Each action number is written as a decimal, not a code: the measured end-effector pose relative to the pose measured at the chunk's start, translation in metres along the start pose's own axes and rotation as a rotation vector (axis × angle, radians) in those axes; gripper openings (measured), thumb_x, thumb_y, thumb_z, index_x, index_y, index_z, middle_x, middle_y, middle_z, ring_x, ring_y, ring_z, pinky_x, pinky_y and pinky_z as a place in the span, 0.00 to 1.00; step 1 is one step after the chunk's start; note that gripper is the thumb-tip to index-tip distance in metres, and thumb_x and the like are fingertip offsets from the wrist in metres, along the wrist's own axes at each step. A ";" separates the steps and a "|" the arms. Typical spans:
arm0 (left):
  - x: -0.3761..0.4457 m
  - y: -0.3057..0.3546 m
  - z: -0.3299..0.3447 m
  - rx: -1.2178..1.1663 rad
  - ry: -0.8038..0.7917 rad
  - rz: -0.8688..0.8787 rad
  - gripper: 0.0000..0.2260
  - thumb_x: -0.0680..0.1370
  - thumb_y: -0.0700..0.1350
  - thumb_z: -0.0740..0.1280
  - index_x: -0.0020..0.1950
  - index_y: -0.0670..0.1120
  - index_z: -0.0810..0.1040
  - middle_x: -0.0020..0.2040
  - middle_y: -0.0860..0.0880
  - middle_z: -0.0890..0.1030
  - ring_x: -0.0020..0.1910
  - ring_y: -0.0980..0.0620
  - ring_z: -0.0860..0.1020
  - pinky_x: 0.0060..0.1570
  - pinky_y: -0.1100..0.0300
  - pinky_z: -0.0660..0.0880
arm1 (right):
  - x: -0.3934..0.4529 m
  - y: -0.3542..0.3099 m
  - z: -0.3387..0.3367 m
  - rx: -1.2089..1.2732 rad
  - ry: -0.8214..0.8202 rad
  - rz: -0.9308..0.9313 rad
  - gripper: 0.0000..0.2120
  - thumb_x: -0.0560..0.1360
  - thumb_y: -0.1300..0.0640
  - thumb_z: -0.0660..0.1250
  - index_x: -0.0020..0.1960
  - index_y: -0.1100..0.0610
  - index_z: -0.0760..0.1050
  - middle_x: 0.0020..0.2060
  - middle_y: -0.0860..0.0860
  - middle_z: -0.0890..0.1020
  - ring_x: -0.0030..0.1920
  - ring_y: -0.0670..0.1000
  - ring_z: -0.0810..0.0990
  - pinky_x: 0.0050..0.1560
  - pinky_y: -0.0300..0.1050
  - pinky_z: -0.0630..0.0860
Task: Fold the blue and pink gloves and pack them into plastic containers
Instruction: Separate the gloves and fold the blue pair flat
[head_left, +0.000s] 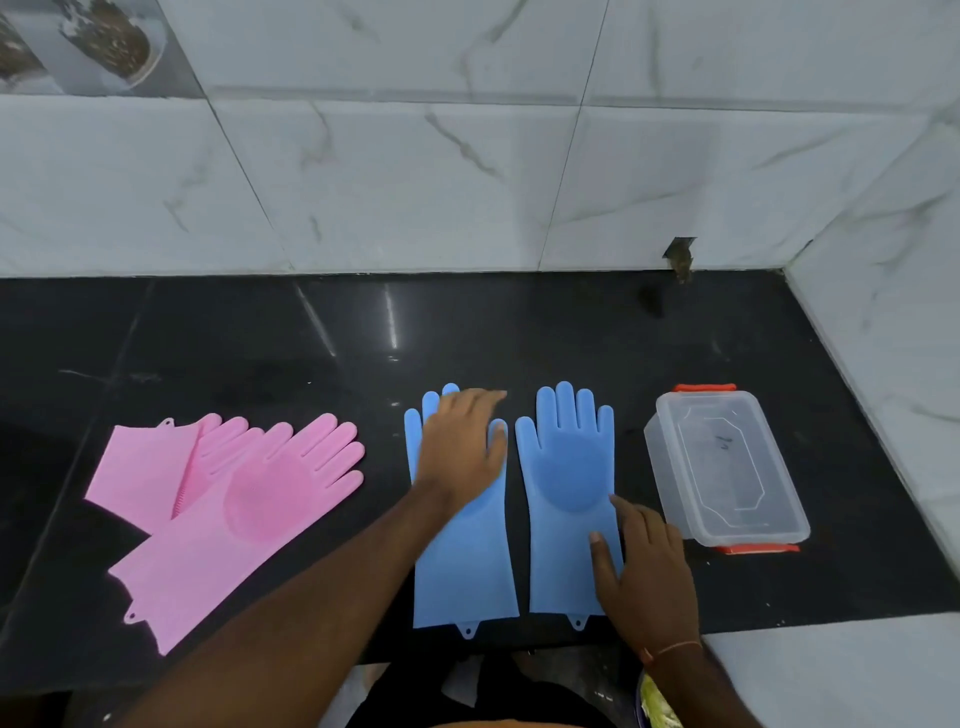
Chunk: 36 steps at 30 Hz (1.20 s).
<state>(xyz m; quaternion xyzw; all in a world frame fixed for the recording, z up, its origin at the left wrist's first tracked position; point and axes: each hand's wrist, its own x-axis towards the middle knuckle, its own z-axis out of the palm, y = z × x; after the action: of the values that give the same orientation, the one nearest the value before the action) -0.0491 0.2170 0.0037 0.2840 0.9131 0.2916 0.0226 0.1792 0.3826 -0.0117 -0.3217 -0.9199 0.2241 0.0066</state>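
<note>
Gloves are what I am handling: two blue silicone gloves lie flat and parallel on the black polished stone counter (311, 332), fingers pointing at the wall, cuffs near the counter's front edge. My left hand (462, 447) lies spread, fingers straight, pressing on the palm and finger area of the left blue glove (467, 561); I judge this pins and smooths it so that a fold will come out clean. My right hand (641, 571) rests with relaxed fingers on the lower right edge of the right blue glove (563, 467), thumb lying on the cuff, holding it flat rather than pinching it as far as I can tell. Laying the pair side by side, just apart, looks like preparation for folding, which has not begun. Just beside the right glove stands a clear rectangular plastic container with orange clips (727, 467), its lid apparently on, set near so the folded gloves travel little. Well apart to the left lie the two pink silicone gloves (234, 509), one overlapping the other at an angle, untouched. My left hand hides most of the left blue glove's fingers and its scrubbing patch. The under pink glove is largely covered, so I cannot tell how it lies. Only one container shows, though the task speaks of several. A dark stain or hole (680, 260) at the base of the marbled tile wall (467, 156) is too blurred to identify.
</note>
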 end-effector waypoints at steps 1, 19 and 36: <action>0.005 0.017 0.006 -0.057 -0.053 -0.004 0.19 0.84 0.52 0.63 0.74 0.51 0.79 0.67 0.52 0.83 0.67 0.48 0.78 0.65 0.46 0.79 | -0.006 0.002 0.000 0.022 -0.035 0.033 0.25 0.81 0.40 0.67 0.74 0.50 0.73 0.68 0.49 0.79 0.66 0.54 0.77 0.67 0.56 0.79; 0.059 0.132 0.111 0.224 -0.485 -0.149 0.16 0.86 0.52 0.68 0.65 0.42 0.82 0.58 0.43 0.86 0.57 0.43 0.85 0.59 0.51 0.84 | -0.027 0.033 -0.008 0.161 -0.273 0.228 0.13 0.76 0.37 0.74 0.46 0.45 0.76 0.39 0.44 0.81 0.40 0.43 0.80 0.45 0.43 0.80; 0.040 0.015 -0.038 -0.233 -0.102 -0.449 0.13 0.70 0.58 0.66 0.38 0.48 0.77 0.33 0.54 0.82 0.36 0.54 0.82 0.35 0.59 0.74 | -0.042 -0.081 0.005 0.310 0.024 -0.568 0.06 0.72 0.56 0.70 0.47 0.46 0.78 0.40 0.42 0.81 0.40 0.45 0.78 0.41 0.48 0.75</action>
<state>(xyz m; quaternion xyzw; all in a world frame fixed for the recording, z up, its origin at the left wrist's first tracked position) -0.0826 0.2285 0.0481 0.0841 0.9112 0.3679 0.1652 0.1644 0.2996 0.0232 -0.0499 -0.9276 0.3470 0.1287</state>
